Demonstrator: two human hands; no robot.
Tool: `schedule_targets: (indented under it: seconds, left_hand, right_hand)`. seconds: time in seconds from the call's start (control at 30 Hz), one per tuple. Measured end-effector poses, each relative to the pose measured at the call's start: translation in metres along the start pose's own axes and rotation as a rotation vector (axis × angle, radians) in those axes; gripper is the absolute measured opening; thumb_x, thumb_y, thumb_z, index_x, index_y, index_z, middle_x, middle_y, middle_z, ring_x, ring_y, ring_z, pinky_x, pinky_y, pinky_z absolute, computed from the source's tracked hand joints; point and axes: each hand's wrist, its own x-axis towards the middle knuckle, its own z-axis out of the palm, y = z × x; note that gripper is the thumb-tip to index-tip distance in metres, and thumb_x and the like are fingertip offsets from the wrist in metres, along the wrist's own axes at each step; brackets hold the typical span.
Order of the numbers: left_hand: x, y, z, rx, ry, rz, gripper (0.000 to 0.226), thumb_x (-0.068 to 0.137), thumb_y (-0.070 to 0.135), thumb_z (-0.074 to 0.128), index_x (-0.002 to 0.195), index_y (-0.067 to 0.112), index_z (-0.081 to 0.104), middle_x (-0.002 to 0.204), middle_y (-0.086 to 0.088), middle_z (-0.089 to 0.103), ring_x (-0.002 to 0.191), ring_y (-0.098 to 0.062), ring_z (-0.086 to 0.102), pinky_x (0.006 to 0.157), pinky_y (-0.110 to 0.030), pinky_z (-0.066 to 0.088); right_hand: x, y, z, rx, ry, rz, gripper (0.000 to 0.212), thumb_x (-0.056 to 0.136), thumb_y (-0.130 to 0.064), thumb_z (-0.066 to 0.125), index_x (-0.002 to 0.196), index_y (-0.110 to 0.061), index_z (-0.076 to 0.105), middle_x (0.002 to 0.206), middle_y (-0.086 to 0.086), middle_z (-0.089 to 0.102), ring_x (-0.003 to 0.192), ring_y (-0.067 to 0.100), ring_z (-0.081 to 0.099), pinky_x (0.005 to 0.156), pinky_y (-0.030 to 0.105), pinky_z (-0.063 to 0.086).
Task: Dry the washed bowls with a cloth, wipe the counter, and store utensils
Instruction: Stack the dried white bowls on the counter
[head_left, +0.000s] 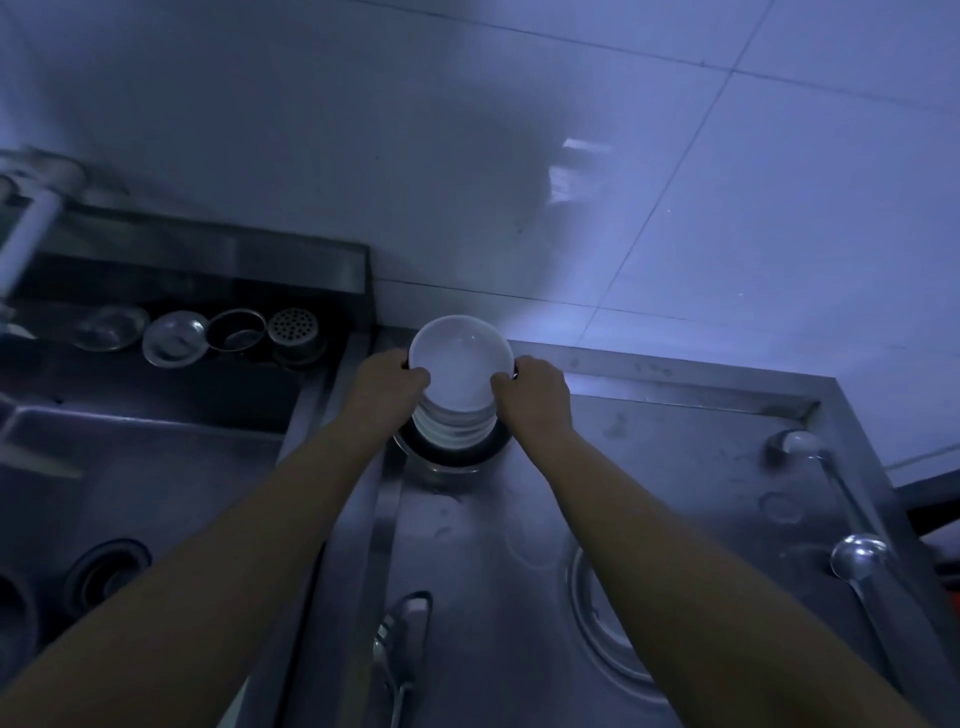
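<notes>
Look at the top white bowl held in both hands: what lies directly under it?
Under the top white bowl sit more stacked white bowls, resting on a dark round stand. The left hand and right hand cover the stack's sides; the bowl count is unclear.

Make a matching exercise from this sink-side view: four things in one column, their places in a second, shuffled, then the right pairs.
Things
1. stack of white round bowls
2. perforated round metal strainer
3. long-handled steel ladle
4. shiny metal spoon

Places
A. at the right edge of the steel counter
B. on the ledge behind the sink basin
C. between the left hand and the right hand, both gripping it
D. near the counter's front, beside the sink's edge

Pairs: 1-C, 2-B, 3-A, 4-D
</notes>
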Motion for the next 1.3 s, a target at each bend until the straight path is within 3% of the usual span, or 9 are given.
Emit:
schedule_targets:
  seconds: [0.3,0.47,0.57,0.67,0.77,0.87,1.03,1.2,1.3]
  left_hand:
    - [0.016,-0.014,0.005,0.038,-0.037,-0.023,0.011,0.078,0.01,0.055,0.067,0.009,0.058,0.067,-0.004,0.056,0.057,-0.011,0.048,0.044,-0.018,0.033]
    - [0.003,-0.014,0.007,0.035,0.002,0.043,0.018,0.08,0.009,0.056,0.098,0.011,0.062,0.087,-0.004,0.06,0.076,-0.017,0.054,0.055,-0.02,0.036]
    - [-0.028,-0.017,0.016,0.127,0.154,0.152,0.034,0.081,0.01,0.056,0.115,0.006,0.06,0.111,-0.013,0.059,0.102,-0.027,0.055,0.078,-0.027,0.04]
    - [-0.075,-0.016,0.036,0.152,0.279,0.245,0.045,0.082,0.007,0.058,0.127,0.009,0.054,0.131,-0.01,0.05,0.111,-0.012,0.046,0.09,-0.026,0.038]
    - [-0.121,-0.016,0.067,0.089,0.143,0.238,0.045,0.084,0.008,0.057,0.128,0.016,0.053,0.133,-0.004,0.049,0.113,-0.018,0.05,0.091,-0.036,0.045]
    - [-0.167,-0.018,0.108,0.121,0.002,0.243,0.044,0.085,0.011,0.057,0.129,0.018,0.053,0.132,-0.002,0.051,0.12,-0.02,0.047,0.1,-0.042,0.042]
    - [-0.241,-0.015,0.179,0.183,-0.238,0.265,0.044,0.08,0.009,0.061,0.123,0.018,0.058,0.123,-0.004,0.057,0.114,-0.022,0.051,0.095,-0.039,0.045]
    - [-0.302,-0.014,0.241,0.26,-0.461,0.269,0.047,0.084,0.013,0.059,0.131,0.018,0.052,0.131,-0.005,0.053,0.121,-0.02,0.048,0.1,-0.031,0.038]
    - [-0.326,-0.018,0.269,0.311,-0.562,0.254,0.049,0.087,0.017,0.058,0.134,0.019,0.048,0.136,-0.004,0.05,0.123,-0.019,0.048,0.103,-0.028,0.034]
  right_hand:
    - [0.007,0.005,0.005,-0.046,-0.052,0.021,0.038,0.09,-0.017,0.048,0.057,-0.018,0.03,0.061,-0.001,0.039,0.054,0.011,0.037,0.046,0.025,0.023]
    - [-0.006,0.007,-0.006,0.009,-0.046,-0.007,0.038,0.093,-0.033,0.048,0.064,-0.009,0.049,0.063,0.005,0.053,0.063,0.021,0.049,0.05,0.028,0.032]
    - [-0.03,0.014,-0.023,0.001,0.004,-0.054,0.029,0.093,-0.029,0.048,0.076,-0.008,0.06,0.07,0.003,0.055,0.068,0.02,0.05,0.062,0.032,0.04]
    - [-0.062,0.031,-0.041,-0.059,0.037,-0.104,0.025,0.091,-0.023,0.05,0.083,-0.005,0.065,0.08,0.009,0.064,0.074,0.025,0.058,0.068,0.039,0.048]
    - [-0.104,0.06,-0.063,-0.037,0.046,-0.083,0.024,0.092,-0.021,0.053,0.108,-0.014,0.069,0.106,0.005,0.068,0.092,0.022,0.063,0.085,0.032,0.048]
    - [-0.154,0.102,-0.088,-0.002,0.064,-0.072,0.024,0.092,-0.018,0.057,0.113,-0.018,0.069,0.108,0.002,0.069,0.091,0.016,0.062,0.079,0.015,0.036]
    - [-0.24,0.187,-0.125,-0.053,0.033,0.112,0.023,0.091,-0.016,0.057,0.109,-0.019,0.071,0.107,0.004,0.069,0.097,0.022,0.063,0.085,0.033,0.048]
    - [-0.309,0.264,-0.16,-0.06,0.149,0.204,0.021,0.088,-0.003,0.06,0.105,-0.009,0.072,0.104,0.009,0.07,0.092,0.025,0.064,0.072,0.018,0.035]
    - [-0.338,0.303,-0.173,-0.193,0.203,0.287,0.022,0.084,-0.004,0.062,0.102,-0.013,0.071,0.102,0.009,0.066,0.096,0.029,0.059,0.075,0.028,0.04]
